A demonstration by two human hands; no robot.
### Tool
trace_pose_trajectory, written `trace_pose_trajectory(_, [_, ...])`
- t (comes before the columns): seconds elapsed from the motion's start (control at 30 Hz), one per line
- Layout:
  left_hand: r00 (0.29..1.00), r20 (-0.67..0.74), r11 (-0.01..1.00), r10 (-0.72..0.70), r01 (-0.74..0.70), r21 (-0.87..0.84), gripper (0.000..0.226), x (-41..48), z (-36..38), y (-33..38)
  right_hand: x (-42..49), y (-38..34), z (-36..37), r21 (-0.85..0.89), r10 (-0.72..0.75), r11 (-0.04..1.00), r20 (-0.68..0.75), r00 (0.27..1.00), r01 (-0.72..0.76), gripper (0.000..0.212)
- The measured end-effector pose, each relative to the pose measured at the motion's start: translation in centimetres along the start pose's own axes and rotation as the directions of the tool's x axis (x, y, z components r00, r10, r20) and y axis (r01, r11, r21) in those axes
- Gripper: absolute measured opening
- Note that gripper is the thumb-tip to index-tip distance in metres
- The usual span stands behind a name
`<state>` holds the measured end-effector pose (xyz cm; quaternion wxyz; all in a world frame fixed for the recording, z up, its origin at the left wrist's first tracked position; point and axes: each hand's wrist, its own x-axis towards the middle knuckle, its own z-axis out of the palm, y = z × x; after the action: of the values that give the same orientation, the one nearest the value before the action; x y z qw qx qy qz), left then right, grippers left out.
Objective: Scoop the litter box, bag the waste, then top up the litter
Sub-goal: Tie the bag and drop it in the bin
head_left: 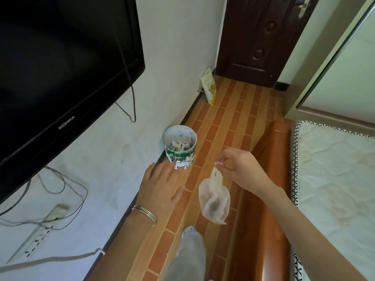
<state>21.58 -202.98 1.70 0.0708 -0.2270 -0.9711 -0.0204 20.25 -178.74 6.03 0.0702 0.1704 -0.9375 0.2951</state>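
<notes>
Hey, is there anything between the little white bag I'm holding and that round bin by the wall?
Nothing visible. The white bag hangs pinched by the right hand, and only bare floor lies between it and the open-topped bin. The left hand hovers near the bin's base, not over its mouth.

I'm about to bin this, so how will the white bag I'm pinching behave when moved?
The white bag hangs limp from the right hand, so it is probably floppy and will swing. A dark lump sags its bottom, so likely light but bottom-weighted.
</notes>
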Motion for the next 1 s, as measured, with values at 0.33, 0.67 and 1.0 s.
trace_pose_trajectory(0.33, [0.999, -0.024, 0.995, -0.042, 0.039, -0.097, 0.047, 13.5, 1.5, -3.6, 11.4, 5.9, -0.9, -0.019, -0.002, 1.0, 0.044, 0.999, 0.003, 0.012])
trace_pose_trajectory(0.67, [0.997, -0.026, 0.996, -0.067, 0.065, -0.054, 0.042, 22.2, 4.6, -7.5, 22.2, 11.2, -1.3, -0.026, -0.023, 0.999, 0.073, 0.997, 0.025, 0.012])
trace_pose_trajectory(1.0, [0.968, -0.006, 0.966, -0.25, 0.249, -0.067, 0.045, 29.8, 8.2, -8.3, 31.5, 18.7, 0.8, 0.104, -0.143, 0.987, 0.234, 0.962, 0.121, 0.01])
